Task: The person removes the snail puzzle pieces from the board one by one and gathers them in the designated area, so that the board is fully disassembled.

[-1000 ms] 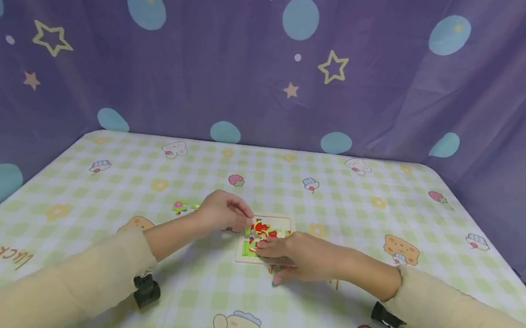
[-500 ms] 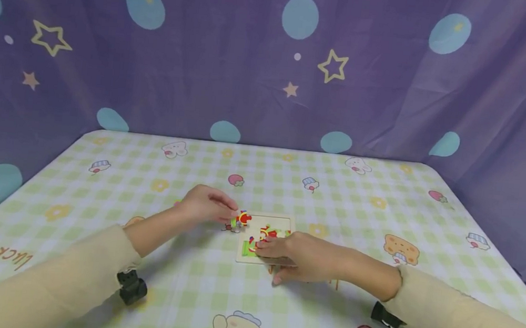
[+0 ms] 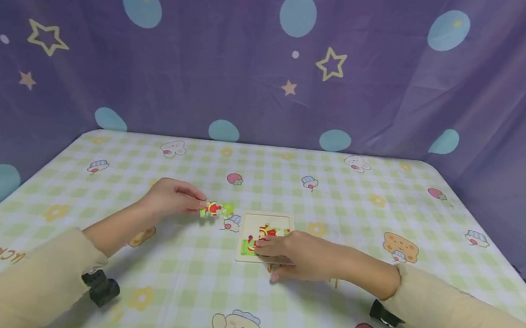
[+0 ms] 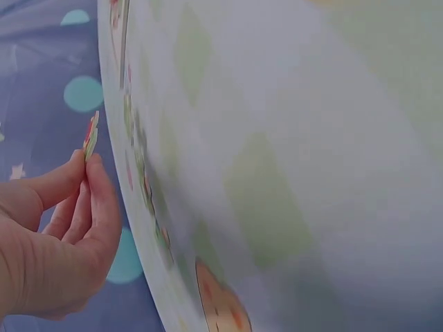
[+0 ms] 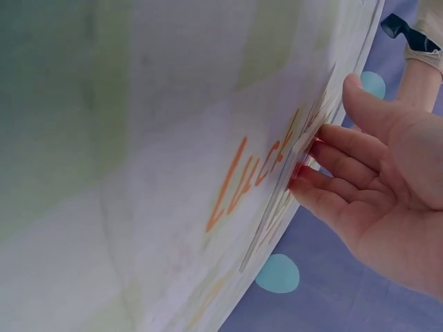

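My left hand (image 3: 169, 198) is raised over the table, left of a small wooden puzzle board (image 3: 254, 220). Thumb and fingertips pinch a thin red and green puzzle piece (image 4: 91, 135); the left wrist view shows it edge-on, lifted off the cloth. Several loose puzzle pieces (image 4: 147, 183) lie on the table below that hand. My right hand (image 3: 304, 253) rests on the board, its fingers (image 5: 339, 142) extended over the lower right part. Red and green pieces (image 3: 269, 231) sit inside the frame; the hand covers some of them. The upper part of the board is bare wood.
A green and white checked cloth (image 3: 324, 318) with printed cartoons covers the table. Behind it hangs a purple curtain (image 3: 237, 40) with stars and blue dots. Each wrist wears a black camera, the left one (image 3: 102, 288) close above the cloth.
My left hand has lifted a red and green puzzle piece out of the board and carried it left, exposing more bare wood. The right hand has stayed on the board.
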Motion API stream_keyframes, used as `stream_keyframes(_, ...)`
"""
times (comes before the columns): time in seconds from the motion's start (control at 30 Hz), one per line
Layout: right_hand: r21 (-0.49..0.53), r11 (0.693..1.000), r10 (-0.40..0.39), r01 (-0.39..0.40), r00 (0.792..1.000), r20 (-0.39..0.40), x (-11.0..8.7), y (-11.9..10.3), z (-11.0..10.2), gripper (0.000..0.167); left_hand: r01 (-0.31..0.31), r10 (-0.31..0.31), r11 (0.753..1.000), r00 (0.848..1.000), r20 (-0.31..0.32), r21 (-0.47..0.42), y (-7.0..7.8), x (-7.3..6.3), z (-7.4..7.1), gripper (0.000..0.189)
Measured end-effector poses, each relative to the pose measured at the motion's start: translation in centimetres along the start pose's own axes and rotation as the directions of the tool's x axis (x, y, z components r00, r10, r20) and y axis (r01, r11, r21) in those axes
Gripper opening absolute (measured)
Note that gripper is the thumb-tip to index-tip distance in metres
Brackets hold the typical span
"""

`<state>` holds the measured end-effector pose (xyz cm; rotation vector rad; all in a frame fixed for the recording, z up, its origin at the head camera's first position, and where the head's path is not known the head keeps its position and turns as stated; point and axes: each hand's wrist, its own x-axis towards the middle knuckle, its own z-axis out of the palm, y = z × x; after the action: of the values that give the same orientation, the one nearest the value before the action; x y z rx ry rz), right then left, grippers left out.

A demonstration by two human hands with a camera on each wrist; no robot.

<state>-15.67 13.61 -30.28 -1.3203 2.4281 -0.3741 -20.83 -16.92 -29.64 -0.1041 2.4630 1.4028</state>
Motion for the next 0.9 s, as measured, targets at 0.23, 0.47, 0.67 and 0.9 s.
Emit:
stream_keyframes(0.23,-0.004,1.000,0.019,-0.018,1.000,0.010,0.0,-0.1,0.0,0.058,0.015,-0.014,0.996,1.000,-0.007,0.083,-1.0,-0.6,-2.2,0.037)
stream_keyframes(0.47,0.001,1.000,0.003,-0.004,1.000,0.009,0.0,0.1,0.2,0.058,0.038,-0.042,0.992,0.999,0.034,0.122,-2.5,-1.3,-3.7,0.037)
stream_keyframes(0.67,-0.010,1.000,0.007,-0.007,1.000,0.011,0.0,0.2,0.3,0.058,0.051,-0.064,0.981,0.996,0.063,0.185,-3.7,-1.7,-4.5,0.032)
stream_keyframes(0.9,-0.007,1.000,0.004,-0.004,1.000,0.002,0.0,0.3,0.4,0.059,-0.059,0.057,0.956,0.998,0.017,0.287,-4.1,-1.8,-4.2,0.028)
